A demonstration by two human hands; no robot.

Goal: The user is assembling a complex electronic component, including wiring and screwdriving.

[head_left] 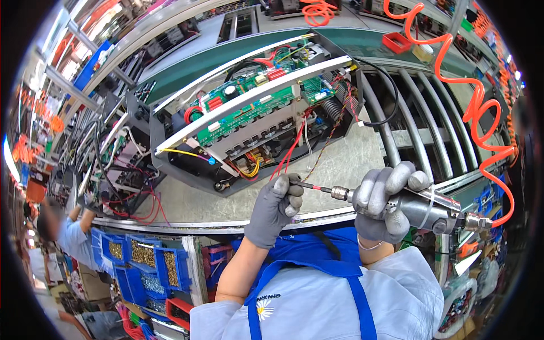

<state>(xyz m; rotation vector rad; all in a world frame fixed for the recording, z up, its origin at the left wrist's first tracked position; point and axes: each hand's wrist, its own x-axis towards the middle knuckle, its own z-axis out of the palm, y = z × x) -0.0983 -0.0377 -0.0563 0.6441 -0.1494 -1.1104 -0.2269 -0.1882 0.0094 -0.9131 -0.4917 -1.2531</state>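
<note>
My right hand, in a grey glove with pale-coated fingers, wraps round the body of a metal pneumatic screwdriver. The tool lies nearly level, its bit pointing left. At the bit's tip my gloved left hand is closed in a pinch; anything small between those fingers is hidden. Beyond both hands stands an open black-framed electrical unit with a green circuit board and pale crossbars. Loose red wires hang from its near side toward my left hand.
Metal rollers run right of the bench. A coiled orange air hose comes down to the tool. Another opened unit stands left, near a co-worker. Blue bins of small fasteners hang below the bench edge.
</note>
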